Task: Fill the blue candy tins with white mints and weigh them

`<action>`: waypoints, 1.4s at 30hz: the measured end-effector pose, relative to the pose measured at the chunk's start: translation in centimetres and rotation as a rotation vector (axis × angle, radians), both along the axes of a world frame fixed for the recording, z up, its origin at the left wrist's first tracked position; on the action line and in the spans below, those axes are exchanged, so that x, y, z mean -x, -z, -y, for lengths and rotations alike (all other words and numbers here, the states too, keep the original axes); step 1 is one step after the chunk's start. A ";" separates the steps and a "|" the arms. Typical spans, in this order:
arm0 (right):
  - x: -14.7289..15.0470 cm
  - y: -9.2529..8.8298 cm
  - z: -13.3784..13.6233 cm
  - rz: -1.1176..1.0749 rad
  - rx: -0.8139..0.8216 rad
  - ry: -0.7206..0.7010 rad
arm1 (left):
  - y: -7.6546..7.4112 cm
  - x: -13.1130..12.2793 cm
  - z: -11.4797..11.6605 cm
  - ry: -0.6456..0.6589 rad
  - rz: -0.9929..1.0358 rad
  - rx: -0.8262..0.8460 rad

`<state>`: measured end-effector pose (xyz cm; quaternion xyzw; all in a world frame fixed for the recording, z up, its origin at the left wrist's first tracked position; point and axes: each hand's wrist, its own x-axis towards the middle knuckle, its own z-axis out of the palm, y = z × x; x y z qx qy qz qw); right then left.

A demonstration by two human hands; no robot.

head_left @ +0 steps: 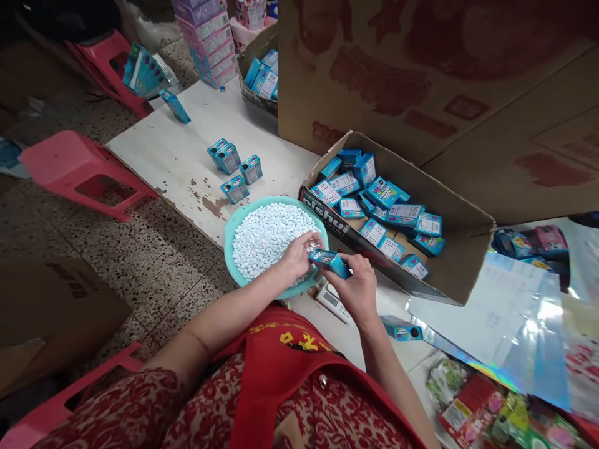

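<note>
My right hand (359, 288) grips a small blue box (333, 263), tilted with its top end toward my other hand. Curled at that end, my left hand (298, 257) has a few white candies in its fingers. Both hands are over the right rim of a mint-green basin (229, 242) filled with small white candies (271, 237). A white digital scale (331, 302) lies partly hidden under my right hand and the basin. Another blue box (403, 330) rests on the table by my right forearm.
An open carton (449, 249) of blue boxes stands right of the basin, against large cardboard boxes (365, 75). Several blue boxes with dark holes (251, 169) stand on the white table (163, 143). Red stools (70, 159) are at left; a plastic-covered sheet (496, 305) lies right.
</note>
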<state>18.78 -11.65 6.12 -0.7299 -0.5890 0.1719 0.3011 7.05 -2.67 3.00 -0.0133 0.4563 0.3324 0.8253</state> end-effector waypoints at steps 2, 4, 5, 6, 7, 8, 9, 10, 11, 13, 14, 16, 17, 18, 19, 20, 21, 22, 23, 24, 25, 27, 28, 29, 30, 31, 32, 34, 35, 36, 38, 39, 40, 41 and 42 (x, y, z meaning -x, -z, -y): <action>-0.2 -0.1 0.6 -0.107 -0.031 0.053 | -0.3 -0.1 -0.1 0.005 -0.011 -0.012; -0.7 0.1 1.7 -0.226 -0.038 0.107 | -0.7 0.0 -0.3 0.018 -0.009 -0.027; -1.1 0.4 2.4 -0.284 -0.031 0.144 | -0.9 0.1 -0.5 0.030 -0.005 -0.038; -1.6 0.8 3.1 -0.338 -0.018 0.194 | -1.0 0.4 -0.8 0.043 -0.009 -0.060; -2.1 1.4 4.0 -0.391 -0.004 0.258 | -1.2 0.7 -1.1 0.054 -0.031 -0.101; -2.8 2.0 4.8 -0.438 0.009 0.330 | -1.2 1.0 -1.4 0.062 -0.079 -0.166; -3.4 2.8 5.7 -0.476 0.018 0.400 | -1.1 1.3 -1.8 0.066 -0.156 -0.254; -4.1 3.6 6.4 -0.503 0.025 0.459 | -1.0 1.6 -2.2 0.063 -0.262 -0.360; -4.7 4.5 7.1 -0.521 0.029 0.505 | -0.7 1.9 -2.5 0.053 -0.383 -0.474; -5.7 6.2 8.2 -0.529 0.031 0.561 | 0.0 2.4 -2.9 0.053 -0.613 -0.680; -6.0 7.0 8.6 -0.529 0.033 0.578 | 0.3 2.6 -3.0 0.074 -0.705 -0.758; -6.5 8.4 9.0 -0.539 0.039 0.603 | 0.8 2.8 -3.0 0.153 -0.841 -0.853; -6.6 9.0 9.2 -0.545 0.043 0.610 | 0.9 2.8 -3.0 0.196 -0.886 -0.875; -6.6 9.4 9.3 -0.549 0.046 0.614 | 1.0 2.9 -2.9 0.223 -0.920 -0.886; -6.6 9.7 9.4 -0.552 0.047 0.614 | 1.0 2.8 -2.9 0.233 -0.943 -0.893; -6.5 9.8 9.5 -0.554 0.047 0.611 | 1.0 2.8 -2.9 0.233 -0.955 -0.902; -6.4 9.8 9.6 -0.552 0.045 0.607 | 0.9 2.7 -2.9 0.229 -0.958 -0.909; -6.4 9.7 9.8 -0.547 0.041 0.605 | 0.8 2.6 -2.9 0.225 -0.956 -0.915; -6.3 9.5 10.0 -0.539 0.035 0.606 | 0.8 2.5 -2.9 0.220 -0.953 -0.920; -6.3 9.1 10.2 -0.529 0.027 0.611 | 0.8 2.4 -2.9 0.218 -0.951 -0.926; -6.3 8.8 10.4 -0.518 0.017 0.621 | 0.8 2.3 -2.9 0.218 -0.947 -0.930; -6.4 8.1 11.1 -0.502 0.000 0.646 | 1.0 2.1 -2.9 0.218 -0.927 -0.932; -6.5 7.8 11.5 -0.499 -0.007 0.659 | 1.2 2.1 -2.9 0.220 -0.912 -0.929; -6.6 7.6 11.8 -0.498 -0.011 0.672 | 1.3 2.1 -2.9 0.222 -0.898 -0.924; -6.7 7.5 12.2 -0.498 -0.013 0.686 | 1.5 2.0 -2.9 0.225 -0.884 -0.921; -6.8 7.4 12.5 -0.497 -0.013 0.699 | 1.6 1.9 -2.9 0.227 -0.872 -0.922; -6.8 7.4 12.8 -0.497 -0.015 0.712 | 1.7 1.9 -2.8 0.231 -0.861 -0.929; -6.8 7.4 13.2 -0.495 -0.024 0.740 | 1.9 1.6 -2.9 0.243 -0.845 -0.951; -6.7 7.4 13.4 -0.494 -0.031 0.755 | 1.9 1.4 -2.9 0.252 -0.843 -0.962; -6.6 7.3 13.6 -0.491 -0.039 0.770 | 1.9 1.2 -2.9 0.261 -0.844 -0.968; -6.4 7.3 14.0 -0.486 -0.056 0.798 | 1.8 0.6 -2.9 0.278 -0.843 -0.974; -6.3 7.2 14.2 -0.485 -0.063 0.810 | 1.7 0.2 -2.9 0.287 -0.835 -0.980; -6.2 7.3 14.4 -0.486 -0.067 0.822 | 1.6 -0.2 -2.8 0.297 -0.823 -0.988; -6.1 7.3 14.6 -0.489 -0.070 0.833 | 1.5 -0.6 -2.6 0.312 -0.808 -0.998; -6.0 7.4 14.9 -0.494 -0.071 0.844 | 1.4 -1.1 -2.4 0.333 -0.794 -1.008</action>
